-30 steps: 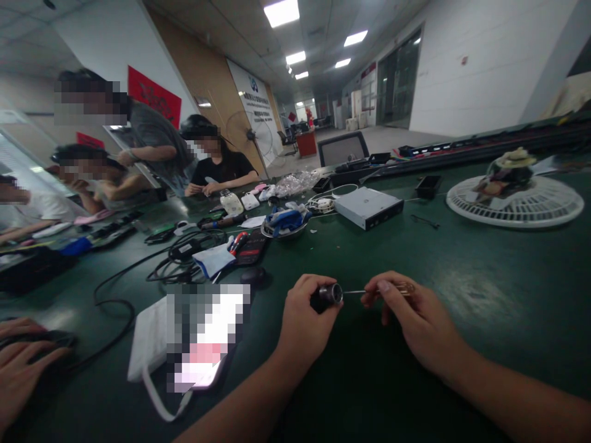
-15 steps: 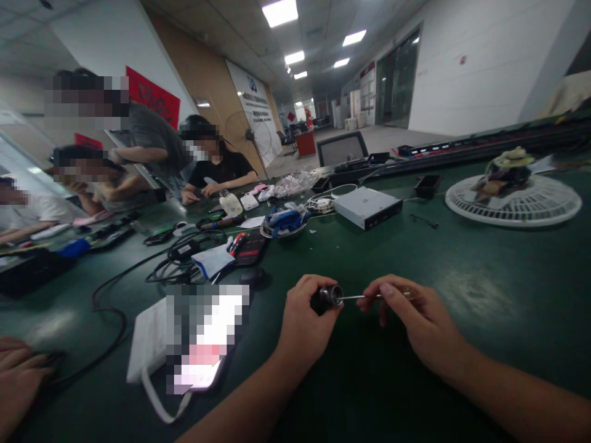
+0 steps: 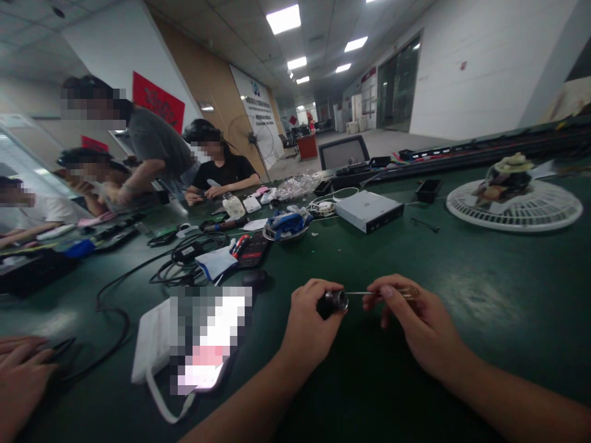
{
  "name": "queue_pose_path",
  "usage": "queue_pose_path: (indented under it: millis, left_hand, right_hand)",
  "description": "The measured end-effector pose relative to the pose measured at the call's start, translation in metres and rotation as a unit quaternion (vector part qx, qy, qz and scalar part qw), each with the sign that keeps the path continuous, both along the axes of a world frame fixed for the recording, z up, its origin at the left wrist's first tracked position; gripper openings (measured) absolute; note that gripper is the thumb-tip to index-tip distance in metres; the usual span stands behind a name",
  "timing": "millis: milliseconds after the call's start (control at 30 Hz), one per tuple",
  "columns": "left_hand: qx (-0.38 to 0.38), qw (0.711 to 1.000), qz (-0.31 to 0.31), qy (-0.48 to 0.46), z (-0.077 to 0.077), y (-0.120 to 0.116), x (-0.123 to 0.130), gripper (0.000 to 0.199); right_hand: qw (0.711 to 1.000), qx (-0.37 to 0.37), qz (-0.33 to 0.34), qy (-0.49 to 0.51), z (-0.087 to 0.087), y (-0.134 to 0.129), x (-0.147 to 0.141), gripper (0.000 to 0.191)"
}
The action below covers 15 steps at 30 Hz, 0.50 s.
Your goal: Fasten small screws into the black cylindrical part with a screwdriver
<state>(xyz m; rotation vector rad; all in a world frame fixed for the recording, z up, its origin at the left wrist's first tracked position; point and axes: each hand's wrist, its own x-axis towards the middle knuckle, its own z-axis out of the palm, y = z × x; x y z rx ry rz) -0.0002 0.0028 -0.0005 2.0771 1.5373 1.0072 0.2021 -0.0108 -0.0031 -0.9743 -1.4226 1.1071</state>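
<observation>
Dark cylindrical part (image 3: 339,300) is, in the head view, over the bench (image 3: 466,258) on the near side of the flat grey box (image 3: 369,210), its hollow end facing away from the palm. The left hand (image 3: 310,326) grips it with curled fingers and thumb. The right hand (image 3: 422,326), also nearer than the grey box and a little to its right, pinches a screwdriver (image 3: 407,292) by its amber handle; the thin shaft points at the part's rim, and whether the tip touches cannot be told. Just left of the grey box, a shallow bowl (image 3: 298,235) holds a blue bundle (image 3: 293,220). Well to the box's near left lie a lit phone (image 3: 210,369) and a white block (image 3: 152,341). Right of the box, a white round grille (image 3: 549,215) rests flat, a mechanism (image 3: 508,175) on top.
</observation>
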Motion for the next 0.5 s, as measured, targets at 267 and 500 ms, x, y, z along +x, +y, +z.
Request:
queue_pose_path:
  millis: [267,500]
  left_hand:
    - [-0.003,1.000,0.015,-0.010,-0.0003,-0.0003,0.0004,0.032]
    - [-0.003,1.000,0.022,-0.020,-0.0004,0.0003,0.0003,0.030]
  right_hand:
    - [1.000,-0.027,0.013,-0.001,0.0011,0.0025,0.0005,0.035]
    - [0.997,-0.014,0.032,-0.062,0.0004,0.0000,0.0021,0.032]
